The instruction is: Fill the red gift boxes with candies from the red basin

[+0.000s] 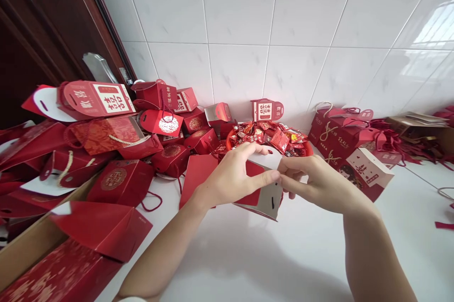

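Between my hands is a red gift box (pixel 252 198) with a pale grey inner flap that has a dark slot in it. My left hand (pixel 236 174) grips the box from the left, its thumb stretched along the top and its fingers over the far side. On the right edge, the fingertips of my right hand (pixel 312 179) are pinched at the flap; whatever lies in that pinch is too small to make out. Just beyond the box stands a red basket (pixel 309 149) heaped with red-wrapped sweets (pixel 278 140).
Many red gift boxes (pixel 120 179) with rope handles are piled on the left, beside a large open carton (pixel 39 250). More boxes (pixel 336 136) stand at the right, near a brown carton (pixel 418 127). A tiled wall (pixel 241 13) closes off the back of the white table (pixel 227 254).
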Demonstrator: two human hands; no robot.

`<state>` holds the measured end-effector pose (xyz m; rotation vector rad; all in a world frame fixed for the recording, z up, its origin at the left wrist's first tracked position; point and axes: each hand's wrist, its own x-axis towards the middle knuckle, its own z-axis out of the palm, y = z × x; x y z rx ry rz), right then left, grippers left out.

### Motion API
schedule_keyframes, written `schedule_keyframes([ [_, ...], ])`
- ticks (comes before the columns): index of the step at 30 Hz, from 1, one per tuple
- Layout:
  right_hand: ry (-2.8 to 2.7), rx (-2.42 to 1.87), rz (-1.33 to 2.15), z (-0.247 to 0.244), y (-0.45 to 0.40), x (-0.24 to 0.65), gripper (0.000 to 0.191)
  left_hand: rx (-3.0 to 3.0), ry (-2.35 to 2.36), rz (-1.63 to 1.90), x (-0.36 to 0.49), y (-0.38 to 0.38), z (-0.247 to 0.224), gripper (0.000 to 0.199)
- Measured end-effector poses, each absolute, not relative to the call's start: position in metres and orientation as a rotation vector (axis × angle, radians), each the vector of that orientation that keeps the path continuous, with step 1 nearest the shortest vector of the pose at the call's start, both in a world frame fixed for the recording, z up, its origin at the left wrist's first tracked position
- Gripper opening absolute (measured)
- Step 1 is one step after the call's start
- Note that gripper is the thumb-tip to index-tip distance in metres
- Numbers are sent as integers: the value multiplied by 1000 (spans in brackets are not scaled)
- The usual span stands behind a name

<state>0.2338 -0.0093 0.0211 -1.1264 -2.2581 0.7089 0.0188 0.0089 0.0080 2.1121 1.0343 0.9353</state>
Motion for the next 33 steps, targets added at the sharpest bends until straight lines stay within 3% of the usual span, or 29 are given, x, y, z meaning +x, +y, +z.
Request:
schedule_keyframes([
  [6,-2392,-1052,794,24,-9,246,11,2211,1134,769,7,2,13,50],
  [13,-2600,-1048,900,15,8,260,18,2365,777,268,-20,20,20,74],
  [18,-2669,-1127,1105,4,25,253,23,2306,788,-51,-21,40,12,84],
  [28,-2663,-1662,923,-5,29,241,23,2175,970,-391,-12,75,-14,94],
  [33,-2646,-1811,794,-14,34,238,21,2172,968,-407,-10,78,-18,84],
])
